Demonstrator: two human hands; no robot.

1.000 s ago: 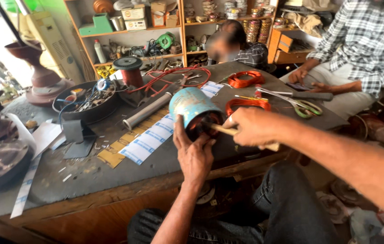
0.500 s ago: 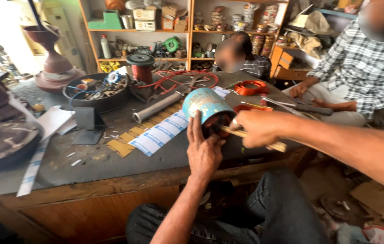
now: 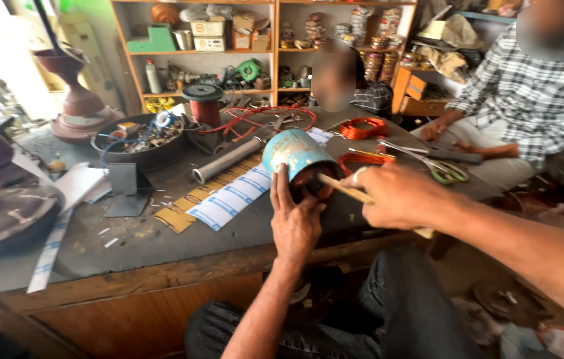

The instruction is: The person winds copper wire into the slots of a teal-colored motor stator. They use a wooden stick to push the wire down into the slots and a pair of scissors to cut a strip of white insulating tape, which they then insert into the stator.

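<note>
My left hand (image 3: 295,223) grips the blue motor casing (image 3: 295,156) at the surface's (image 3: 162,233) near edge, steadying its open end; right hand (image 3: 398,196) clasps a wooden stick (image 3: 343,189), tip inside the casing; scissors (image 3: 438,163) right of it

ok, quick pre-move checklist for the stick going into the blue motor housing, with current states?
1. Left hand steadies the blue motor housing at its open end: ok.
2. Right hand grips the wooden stick: ok.
3. Stick tip sits at the copper windings in the opening: ok; how deep, cannot tell.
4. Housing lies on its side on the workbench, not clamped: not ok.
5. Scissors lie beyond the right hand, apart from it: ok.
6. Winding condition: cannot tell.
</note>
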